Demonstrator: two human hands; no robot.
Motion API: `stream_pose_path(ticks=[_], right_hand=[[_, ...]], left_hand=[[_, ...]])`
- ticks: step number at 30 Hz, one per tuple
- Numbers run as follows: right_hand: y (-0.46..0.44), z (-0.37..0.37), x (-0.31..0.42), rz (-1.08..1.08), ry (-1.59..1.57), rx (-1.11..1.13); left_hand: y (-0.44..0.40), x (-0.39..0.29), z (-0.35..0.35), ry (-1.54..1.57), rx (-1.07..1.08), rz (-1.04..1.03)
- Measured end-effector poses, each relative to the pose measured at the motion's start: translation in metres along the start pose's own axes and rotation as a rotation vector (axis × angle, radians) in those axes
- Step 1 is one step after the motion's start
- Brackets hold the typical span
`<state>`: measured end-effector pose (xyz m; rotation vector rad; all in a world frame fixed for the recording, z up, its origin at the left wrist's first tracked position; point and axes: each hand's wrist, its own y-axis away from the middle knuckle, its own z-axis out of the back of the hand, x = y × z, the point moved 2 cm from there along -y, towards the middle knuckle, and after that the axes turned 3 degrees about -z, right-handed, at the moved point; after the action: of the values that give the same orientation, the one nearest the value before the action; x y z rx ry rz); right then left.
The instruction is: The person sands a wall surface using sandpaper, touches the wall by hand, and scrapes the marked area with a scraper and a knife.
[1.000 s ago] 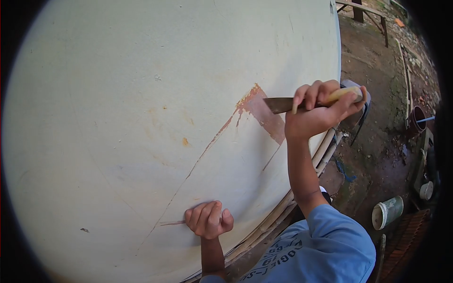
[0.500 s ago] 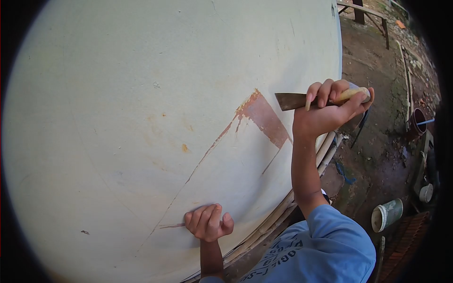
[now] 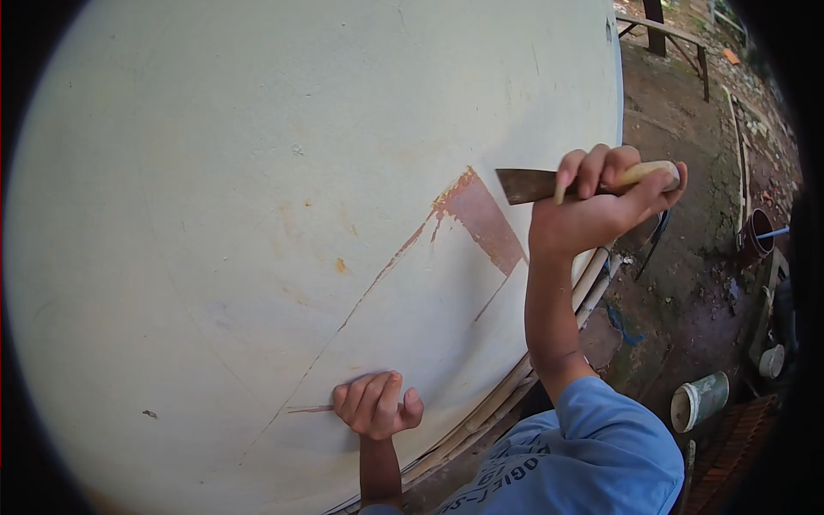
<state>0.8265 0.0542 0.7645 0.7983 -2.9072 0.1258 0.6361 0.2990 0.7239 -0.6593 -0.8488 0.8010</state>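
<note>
My right hand [image 3: 594,202] is wrapped round the pale handle of a scraper [image 3: 525,186], whose wide, dark metal blade points left. The blade tip is just right of a reddish-brown bare patch [image 3: 485,219] in the pale paint of a large wall [image 3: 215,172]; whether it touches the surface I cannot tell. From this patch a thin brown line runs down to the left. Lower down, my left hand [image 3: 378,408] rests against the wall with its fingers curled in. Nothing shows sticking out of that fist, and a short brown scratch ends beside it.
Along the wall's base lie pale poles [image 3: 592,279]. On the dirt ground at the right stand a dark bucket [image 3: 758,232] with a blue stick and a tipped, greenish pail [image 3: 699,402]. A wooden bench [image 3: 669,34] is at the upper right.
The view has shifted slightly. The scraper's blade has moved a little to the left, closer to the bare patch. My left hand stays against the wall.
</note>
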Motion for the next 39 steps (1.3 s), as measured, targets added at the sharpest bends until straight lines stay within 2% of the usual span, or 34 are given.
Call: stream_pose_path(ticks=[1,5,8,10,12,15,18,19,22,24,26,29,32,33,34,36,39], right_hand=[[-0.005,0.003,0.001,0.027,0.026,-0.06],[0.011,-0.003,-0.011,-0.026,0.021,0.18],[-0.009,0.006,-0.005,0.03,-0.02,-0.033],[0.014,-0.005,-0.018,-0.013,0.022,0.11],[0.007,0.0,-0.016,-0.036,0.027,0.161],[-0.006,0.005,-0.008,-0.022,-0.001,-0.069],[0.016,-0.006,-0.019,-0.123,0.023,0.135],[0.011,-0.005,-0.016,-0.069,0.008,0.152],[-0.004,0.002,-0.004,-0.021,-0.03,-0.032],[0.017,-0.006,-0.021,-0.036,0.045,0.092],[0.007,-0.001,-0.019,-0.067,0.025,0.109],[-0.01,0.005,-0.01,-0.034,-0.015,-0.091],[0.026,-0.006,-0.024,-0.215,-0.025,0.199],[0.022,-0.004,-0.018,-0.128,-0.012,0.211],[0.018,-0.008,-0.009,0.024,-0.016,0.126],[0.002,-0.001,0.001,0.013,-0.007,-0.073],[0.031,-0.007,-0.019,-0.114,-0.03,0.215]], left_hand=[[0.001,0.0,0.001,-0.002,0.005,0.003],[0.001,-0.002,0.001,0.01,0.017,0.007],[-0.001,0.0,0.001,-0.005,0.018,0.007],[-0.001,-0.001,-0.001,-0.012,0.017,0.018],[0.001,0.0,-0.001,-0.027,0.02,0.031],[0.001,-0.001,-0.001,-0.032,0.02,0.045],[0.001,-0.001,0.0,-0.035,0.053,0.043],[0.001,0.0,-0.002,-0.031,0.046,0.04],[0.002,-0.001,0.0,-0.039,0.043,0.046],[-0.001,-0.001,-0.001,-0.034,0.045,0.043],[0.0,-0.003,0.0,-0.032,0.048,0.043],[0.001,-0.001,0.0,-0.043,0.046,0.038],[0.001,-0.003,-0.001,-0.033,0.04,0.034],[0.0,0.0,-0.001,-0.034,0.036,0.026],[-0.001,0.001,-0.003,-0.03,0.029,0.024],[0.001,-0.001,-0.002,-0.034,0.026,0.042],[-0.001,-0.001,0.0,-0.03,0.046,0.039]])
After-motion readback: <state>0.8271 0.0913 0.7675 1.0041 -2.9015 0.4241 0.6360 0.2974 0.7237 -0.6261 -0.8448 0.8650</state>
